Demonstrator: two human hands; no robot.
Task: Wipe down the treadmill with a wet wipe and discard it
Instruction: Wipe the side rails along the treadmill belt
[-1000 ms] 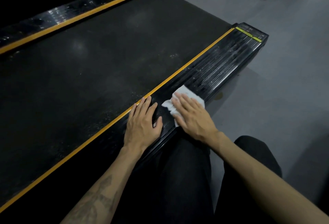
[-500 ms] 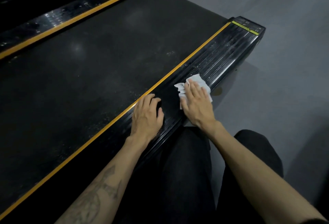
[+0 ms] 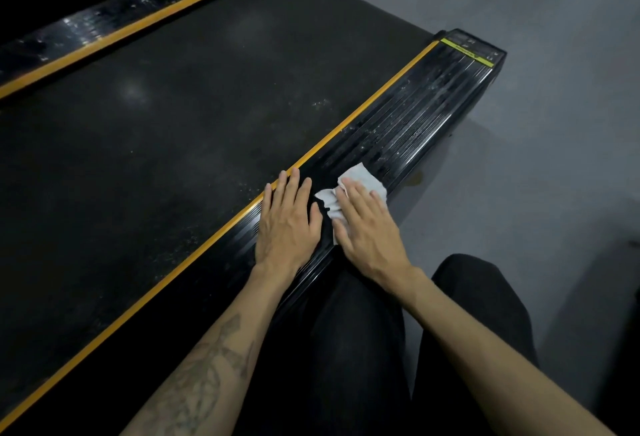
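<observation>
Right hand [image 3: 367, 228] presses the wet wipe [image 3: 360, 183] flat-fingered on the ribbed side rail [image 3: 415, 124], left hand [image 3: 287, 221] splayed flat beside it, and the bunched wipe could skip the grooves' dust.

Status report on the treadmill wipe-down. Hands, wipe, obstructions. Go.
Right hand flat, pressing wet wipe on near side rail. Left hand flat on same rail, holding nothing. Rail ahead dusty, nothing blocking it.
</observation>
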